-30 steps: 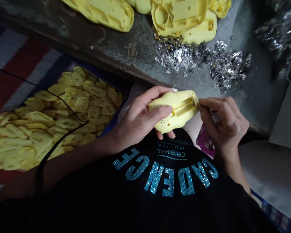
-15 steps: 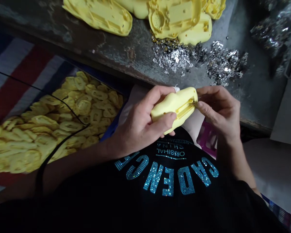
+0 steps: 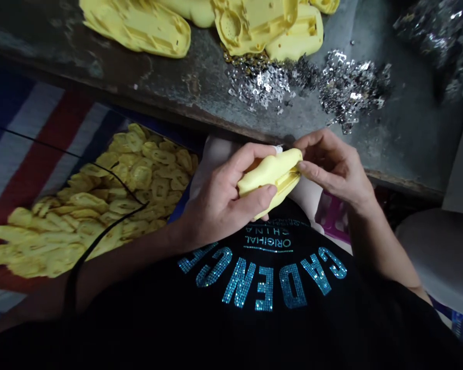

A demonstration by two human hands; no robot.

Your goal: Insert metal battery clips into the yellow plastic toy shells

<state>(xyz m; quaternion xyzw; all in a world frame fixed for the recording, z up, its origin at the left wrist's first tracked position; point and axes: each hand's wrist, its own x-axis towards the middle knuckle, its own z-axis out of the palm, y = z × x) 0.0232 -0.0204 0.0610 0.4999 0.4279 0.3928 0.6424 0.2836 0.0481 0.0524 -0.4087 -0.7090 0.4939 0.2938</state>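
A yellow plastic casing [image 3: 268, 172] with a rectangular slot lies in my left hand [image 3: 231, 198], its thumb pressed near the slot and fingers wrapped round the far side. White material shows at the left index fingertip. My right hand [image 3: 332, 167] has thumb and index closed together at the casing's right end, beside the slot. Whatever small piece may be between those fingertips is hidden. Beyond my hands, small silver metal clips [image 3: 262, 85] lie heaped on the workbench [image 3: 158, 85], with a second pile of metal clips [image 3: 351, 85] to their right.
More yellow casings [image 3: 139, 28] lie at the bench's back. A plastic bag of metal parts [image 3: 432, 41] sits far right. Lower left, a striped sack [image 3: 50, 128] holds many yellow plastic parts [image 3: 100, 210]. A black cord [image 3: 100, 236] crosses there. A purple plastic item [image 3: 334, 218] sits below my right hand.
My hands and the casing have shifted slightly left and the casing has tilted, so its slot shows less. The right fingers stay at its end. The whole view has shifted a little.
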